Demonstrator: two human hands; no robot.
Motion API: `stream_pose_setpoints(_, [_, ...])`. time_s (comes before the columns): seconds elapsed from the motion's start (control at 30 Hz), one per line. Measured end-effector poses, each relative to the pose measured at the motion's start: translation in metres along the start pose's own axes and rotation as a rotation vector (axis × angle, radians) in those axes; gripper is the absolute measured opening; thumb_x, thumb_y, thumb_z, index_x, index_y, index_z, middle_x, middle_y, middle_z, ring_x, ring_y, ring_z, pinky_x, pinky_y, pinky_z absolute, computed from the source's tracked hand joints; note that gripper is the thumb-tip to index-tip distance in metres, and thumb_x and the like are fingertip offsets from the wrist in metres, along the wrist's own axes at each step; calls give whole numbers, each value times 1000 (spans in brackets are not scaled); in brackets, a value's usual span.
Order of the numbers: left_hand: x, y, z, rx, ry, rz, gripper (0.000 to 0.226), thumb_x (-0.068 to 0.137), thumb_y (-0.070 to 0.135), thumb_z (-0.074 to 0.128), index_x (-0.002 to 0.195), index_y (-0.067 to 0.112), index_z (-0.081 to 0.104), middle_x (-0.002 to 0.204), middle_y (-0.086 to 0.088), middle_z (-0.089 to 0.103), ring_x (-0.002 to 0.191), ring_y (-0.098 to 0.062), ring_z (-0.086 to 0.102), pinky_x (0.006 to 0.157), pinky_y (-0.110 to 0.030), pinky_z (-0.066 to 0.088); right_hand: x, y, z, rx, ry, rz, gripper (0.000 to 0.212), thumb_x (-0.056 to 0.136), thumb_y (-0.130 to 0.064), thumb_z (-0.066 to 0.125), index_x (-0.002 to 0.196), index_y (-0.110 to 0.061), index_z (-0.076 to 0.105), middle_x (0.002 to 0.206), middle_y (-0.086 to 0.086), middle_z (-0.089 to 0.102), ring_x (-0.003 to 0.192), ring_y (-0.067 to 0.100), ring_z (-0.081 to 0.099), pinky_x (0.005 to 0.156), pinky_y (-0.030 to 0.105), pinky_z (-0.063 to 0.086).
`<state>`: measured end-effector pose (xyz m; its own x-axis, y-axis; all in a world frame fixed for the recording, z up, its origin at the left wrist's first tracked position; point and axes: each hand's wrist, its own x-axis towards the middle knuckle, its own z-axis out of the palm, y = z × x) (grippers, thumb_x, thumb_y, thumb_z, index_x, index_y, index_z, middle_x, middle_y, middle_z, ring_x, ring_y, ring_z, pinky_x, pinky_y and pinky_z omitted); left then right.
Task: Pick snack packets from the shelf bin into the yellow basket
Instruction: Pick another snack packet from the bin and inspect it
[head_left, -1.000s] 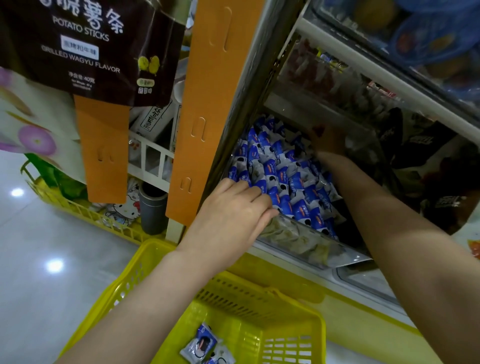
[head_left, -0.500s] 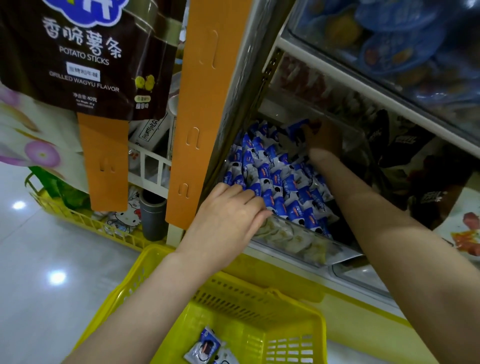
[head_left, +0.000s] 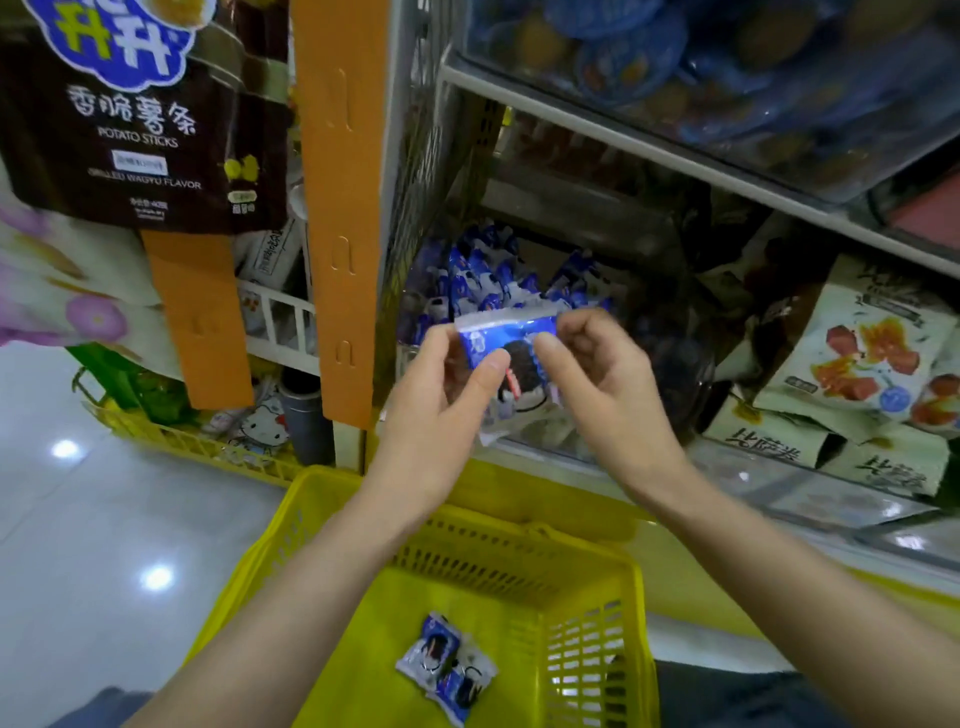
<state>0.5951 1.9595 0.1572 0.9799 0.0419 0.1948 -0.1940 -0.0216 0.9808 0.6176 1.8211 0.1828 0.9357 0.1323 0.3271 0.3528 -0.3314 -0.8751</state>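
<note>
I hold one blue-and-white cookie packet (head_left: 517, 358) in front of the shelf, above the far rim of the yellow basket. My left hand (head_left: 447, 384) pinches its left side with the thumb on its face. My right hand (head_left: 597, 374) pinches its right side. Behind it, the clear shelf bin (head_left: 415, 312) holds several packets of the same kind (head_left: 483, 280). The yellow basket (head_left: 592, 634) stands below my arms, with two or three packets (head_left: 447, 667) lying on its floor.
An orange display strip (head_left: 340, 208) and a hanging dark potato-stick bag (head_left: 140, 130) stand left of the bin. Other snack bags (head_left: 862, 358) fill the shelf to the right. A second yellow basket (head_left: 171, 441) sits on the shiny floor at left.
My right hand drew back out of the bin with a packet. My left hand lifted off the bin's front edge and took hold of the same packet. The view tilted downward.
</note>
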Motion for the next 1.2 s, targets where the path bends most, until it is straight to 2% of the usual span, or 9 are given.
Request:
stream_pose_setpoints(0.17, [-17,-9,10,-41,-108,-101,12,93,14,50,98,19,59,87,7,64,77,5,59,69,-12,46,-32,14,2,6,-75,155,8,92,-23,54,92,-19,61,78,14,63,69,14,55,62,42,46])
stream_pose_setpoints(0.27, [-22,-15,13,-19,-162,-168,12,95,17,48,90,19,58,82,2,63,75,-1,60,66,-14,46,-44,22,1,-22,-38,158,16,91,-23,57,83,-10,62,77,23,60,68,22,53,67,51,45])
stream_pose_setpoints(0.37, [-24,-20,14,29,-171,-191,22,95,22,46,84,6,56,73,-8,55,68,-10,54,60,-20,41,-54,28,2,-105,-28,118,14,89,-22,60,82,-11,63,78,11,63,73,25,59,69,48,48])
stream_pose_setpoints(0.47, [-24,-23,17,-45,-161,-282,27,95,21,47,85,-3,52,75,-11,54,71,-16,55,58,-22,43,-57,31,0,-163,-13,33,10,88,-21,61,78,-18,61,75,-6,56,71,6,54,65,25,45])
stream_pose_setpoints(0.57, [-24,-23,19,-134,-178,-387,23,93,24,49,87,5,61,76,-4,66,69,-8,64,56,-15,48,-59,33,-2,-204,4,18,9,88,-19,61,79,-18,63,75,-6,57,69,2,52,63,17,41])
stream_pose_setpoints(0.7, [-25,-24,17,-172,-289,-441,27,81,28,63,105,17,62,96,-1,72,85,-10,68,68,-19,53,-59,35,-4,80,116,194,12,91,-13,56,81,-16,62,71,-8,64,65,3,59,56,19,49])
stream_pose_setpoints(0.83, [-25,-26,16,-165,-142,-379,44,65,33,70,104,17,59,95,-2,72,82,-10,67,68,-21,54,-56,35,-10,340,195,322,10,92,-7,51,87,-9,59,80,1,68,71,8,66,60,20,54])
stream_pose_setpoints(1.1, [-19,-30,7,-57,32,-181,17,78,37,59,85,24,66,83,-2,72,76,-16,67,68,-25,54,-61,44,-3,246,-156,510,26,87,0,59,95,-23,53,87,5,70,69,4,66,67,19,54])
stream_pose_setpoints(1.2, [-18,-33,5,4,16,-159,8,85,25,60,79,23,65,78,-4,69,70,-12,63,65,-27,51,-63,48,-6,40,-205,457,38,80,-11,69,108,-27,49,108,-6,64,91,-3,61,82,16,49])
